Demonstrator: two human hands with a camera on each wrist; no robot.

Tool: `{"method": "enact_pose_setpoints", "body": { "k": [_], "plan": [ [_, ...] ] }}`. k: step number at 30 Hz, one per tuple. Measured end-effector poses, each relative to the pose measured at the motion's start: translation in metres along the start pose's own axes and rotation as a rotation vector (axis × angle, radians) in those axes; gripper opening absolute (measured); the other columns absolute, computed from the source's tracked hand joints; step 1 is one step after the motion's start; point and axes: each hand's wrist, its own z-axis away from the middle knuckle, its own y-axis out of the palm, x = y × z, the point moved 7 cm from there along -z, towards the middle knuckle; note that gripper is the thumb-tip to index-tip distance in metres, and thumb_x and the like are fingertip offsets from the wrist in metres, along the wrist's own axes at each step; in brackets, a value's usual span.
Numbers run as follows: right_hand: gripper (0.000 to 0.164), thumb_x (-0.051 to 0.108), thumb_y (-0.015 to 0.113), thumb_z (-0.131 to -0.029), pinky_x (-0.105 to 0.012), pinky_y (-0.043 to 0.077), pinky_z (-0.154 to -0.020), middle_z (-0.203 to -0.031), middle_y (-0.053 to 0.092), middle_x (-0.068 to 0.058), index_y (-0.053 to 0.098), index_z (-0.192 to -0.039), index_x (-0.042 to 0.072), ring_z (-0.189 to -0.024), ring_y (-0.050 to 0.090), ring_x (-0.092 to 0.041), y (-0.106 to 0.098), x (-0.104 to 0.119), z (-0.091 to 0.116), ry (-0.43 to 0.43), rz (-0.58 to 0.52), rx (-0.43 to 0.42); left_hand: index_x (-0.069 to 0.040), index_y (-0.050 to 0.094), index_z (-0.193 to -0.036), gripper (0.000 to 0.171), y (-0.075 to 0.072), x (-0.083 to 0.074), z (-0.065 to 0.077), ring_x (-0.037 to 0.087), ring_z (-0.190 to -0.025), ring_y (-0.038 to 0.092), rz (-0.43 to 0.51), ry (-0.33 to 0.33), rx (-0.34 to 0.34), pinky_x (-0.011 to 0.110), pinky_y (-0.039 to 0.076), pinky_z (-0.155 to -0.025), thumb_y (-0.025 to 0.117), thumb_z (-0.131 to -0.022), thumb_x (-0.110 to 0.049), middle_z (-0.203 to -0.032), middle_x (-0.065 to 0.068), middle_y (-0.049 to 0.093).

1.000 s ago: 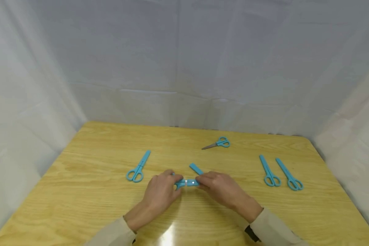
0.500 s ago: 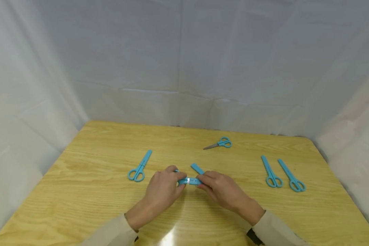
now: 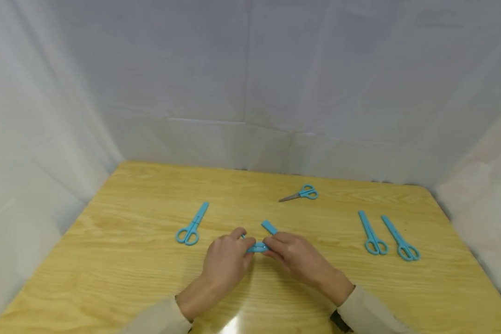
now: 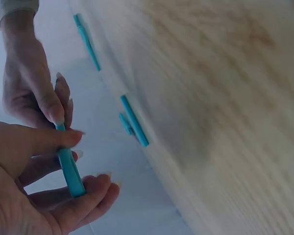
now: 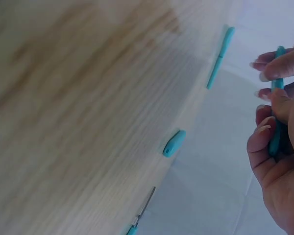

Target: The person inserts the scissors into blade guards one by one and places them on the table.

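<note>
In the head view a pair of blue scissors [image 3: 257,248] is held level between both hands just above the table, a blue blade cover over its blades. The left hand [image 3: 225,260] grips the handle end, thumb on the near side. From the other end, the right hand [image 3: 298,257] pinches the cover, most of which its fingers hide. No metal shows where the handles meet the cover. The left wrist view has the handle edge [image 4: 71,171] between the left thumb and fingers. Just beyond the right fingers, a loose blue blade cover [image 3: 269,226] lies on the table.
Uncovered scissors [image 3: 299,193] with metal blades lie toward the back. Covered scissors [image 3: 192,225] rest on the left. On the right are two more covered pairs, one inner [image 3: 372,234] and one outer [image 3: 401,239]. White cloth [image 3: 250,93] hangs behind the wooden table [image 3: 108,278].
The silver strip between handles and cover, visible earlier, is gone; handles and cover have come together. Both hands keep their hold. The whole view has shifted slightly.
</note>
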Motion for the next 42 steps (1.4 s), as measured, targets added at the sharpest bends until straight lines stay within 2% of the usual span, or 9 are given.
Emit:
{"method": "enact_pose_setpoints", "body": {
  "k": [3, 11, 18, 21, 25, 29, 33, 38, 42],
  "plan": [
    [0.016, 0.008, 0.071, -0.085, -0.016, 0.049, -0.069, -0.09, 0.063, 0.0, 0.066, -0.1, 0.004, -0.078, 0.06, -0.008, 0.002, 0.0, 0.0, 0.017, 0.003, 0.024, -0.011, 0.075, -0.089, 0.017, 0.001, -0.001, -0.001, 0.024, -0.069, 0.068, -0.012, 0.017, 0.016, 0.032, 0.054, -0.053, 0.081, -0.073, -0.013, -0.096, 0.012, 0.067],
    [0.018, 0.015, 0.068, -0.089, -0.023, 0.052, -0.073, -0.095, 0.064, 0.0, 0.067, -0.105, 0.006, -0.087, 0.064, -0.013, 0.0, -0.003, -0.011, 0.07, 0.026, 0.052, -0.01, 0.074, -0.087, 0.014, -0.007, 0.01, -0.008, 0.018, -0.068, 0.066, 0.053, 0.059, -0.013, 0.029, 0.053, -0.053, 0.081, -0.076, -0.017, -0.091, 0.008, 0.066],
    [0.02, 0.019, 0.071, -0.087, -0.021, 0.051, -0.071, -0.094, 0.066, 0.001, 0.069, -0.104, 0.009, -0.084, 0.064, -0.011, 0.001, -0.007, -0.011, 0.082, 0.081, 0.095, -0.011, 0.074, -0.093, 0.019, 0.0, 0.018, -0.005, 0.014, -0.069, 0.063, 0.089, 0.011, 0.073, 0.026, 0.051, -0.055, 0.079, -0.077, -0.02, -0.091, 0.003, 0.065],
    [0.02, 0.021, 0.072, -0.086, -0.022, 0.051, -0.07, -0.093, 0.066, 0.002, 0.07, -0.103, 0.01, -0.082, 0.063, -0.011, 0.001, -0.008, -0.011, 0.08, 0.108, 0.088, -0.011, 0.073, -0.098, 0.025, 0.001, 0.019, -0.005, 0.016, -0.068, 0.063, 0.051, -0.006, 0.099, 0.026, 0.049, -0.052, 0.078, -0.076, -0.021, -0.094, 0.003, 0.065],
    [0.021, 0.023, 0.072, -0.086, -0.023, 0.051, -0.069, -0.092, 0.066, 0.004, 0.07, -0.103, 0.011, -0.081, 0.062, -0.01, 0.0, -0.009, -0.011, 0.057, 0.136, 0.065, -0.012, 0.073, -0.095, 0.024, 0.001, 0.021, -0.007, 0.017, -0.067, 0.063, -0.027, -0.026, 0.102, 0.026, 0.046, -0.047, 0.075, -0.073, -0.023, -0.093, 0.001, 0.067],
    [0.028, 0.025, 0.073, -0.084, -0.025, 0.052, -0.069, -0.095, 0.067, 0.002, 0.069, -0.108, 0.01, -0.084, 0.062, -0.012, -0.002, -0.011, -0.014, 0.044, 0.139, 0.033, -0.018, 0.074, -0.084, 0.014, 0.001, 0.024, -0.01, 0.014, -0.06, 0.058, -0.103, -0.027, 0.097, 0.025, 0.04, -0.04, 0.074, -0.073, -0.026, -0.078, -0.004, 0.065],
    [0.042, 0.027, 0.077, -0.081, -0.031, 0.053, -0.077, -0.109, 0.066, -0.002, 0.066, -0.118, 0.01, -0.099, 0.061, -0.018, -0.006, -0.017, -0.014, 0.065, 0.14, -0.018, -0.02, 0.074, -0.08, 0.011, 0.001, 0.032, -0.015, 0.013, -0.057, 0.053, -0.152, -0.027, 0.088, 0.026, 0.039, -0.039, 0.075, -0.074, -0.029, -0.067, -0.005, 0.06],
    [0.056, 0.031, 0.074, -0.084, -0.038, 0.05, -0.088, -0.132, 0.053, -0.01, 0.054, -0.134, 0.013, -0.119, 0.051, -0.026, -0.01, -0.026, -0.01, 0.125, 0.172, -0.021, -0.019, 0.074, -0.079, 0.014, 0.001, 0.049, -0.02, 0.016, -0.056, 0.055, -0.154, -0.099, 0.11, 0.03, 0.042, -0.041, 0.076, -0.076, -0.033, -0.064, -0.003, 0.059],
    [0.058, 0.034, 0.071, -0.087, -0.041, 0.049, -0.087, -0.139, 0.046, -0.013, 0.051, -0.137, 0.014, -0.122, 0.048, -0.029, -0.012, -0.031, -0.005, 0.171, 0.184, 0.007, -0.018, 0.072, -0.077, 0.017, 0.005, 0.063, -0.02, 0.015, -0.052, 0.055, -0.163, -0.167, 0.148, 0.031, 0.041, -0.039, 0.075, -0.078, -0.035, -0.064, -0.004, 0.057]
  ]
}}
